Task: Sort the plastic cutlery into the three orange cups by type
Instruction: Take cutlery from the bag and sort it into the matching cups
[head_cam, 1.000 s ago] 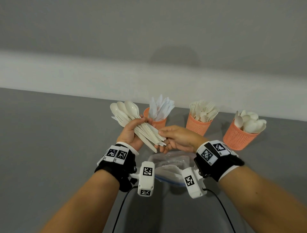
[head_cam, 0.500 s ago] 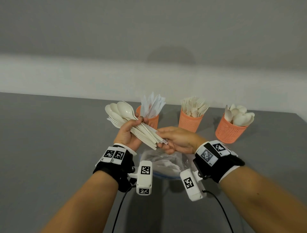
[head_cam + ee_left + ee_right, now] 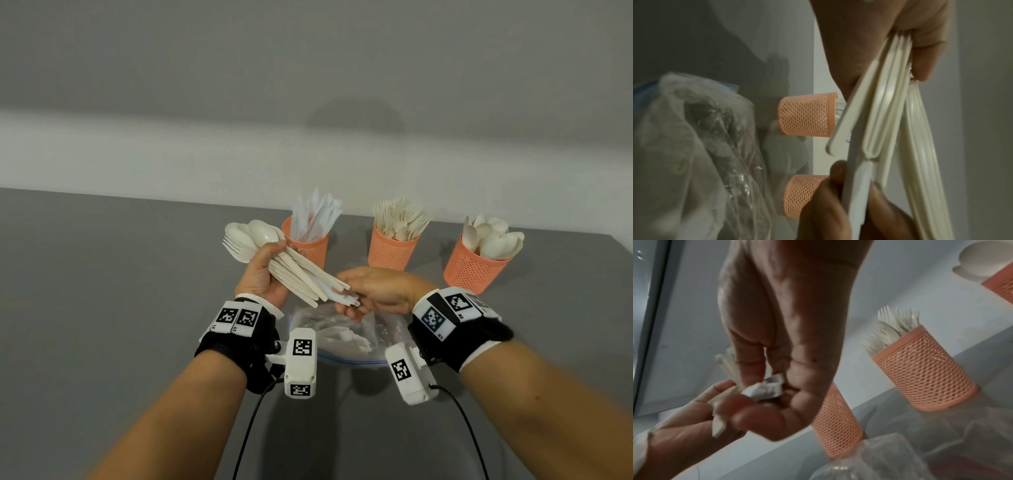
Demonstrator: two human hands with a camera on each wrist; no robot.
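Observation:
My left hand (image 3: pixel 262 270) grips a bundle of white plastic cutlery (image 3: pixel 294 270), spoon bowls and fork tines fanned up-left, handles pointing down-right. My right hand (image 3: pixel 373 289) pinches the handle ends of the bundle (image 3: pixel 856 183), thumb and fingers curled round them (image 3: pixel 764 388). Behind stand three orange mesh cups: the knife cup (image 3: pixel 306 245), the fork cup (image 3: pixel 392 250) and the spoon cup (image 3: pixel 474 265), each full of its own type. The left cup is partly hidden by the bundle.
A clear plastic zip bag (image 3: pixel 346 337) with more white cutlery lies on the grey table (image 3: pixel 102 291) just under my hands. A white wall ledge (image 3: pixel 171 164) runs behind the cups. Camera cables hang from both wrists.
The view has tilted down a little, so cups and hands sit lower in frame. My right hand's fingers have slid further onto the handle ends; the left hand keeps its grip.

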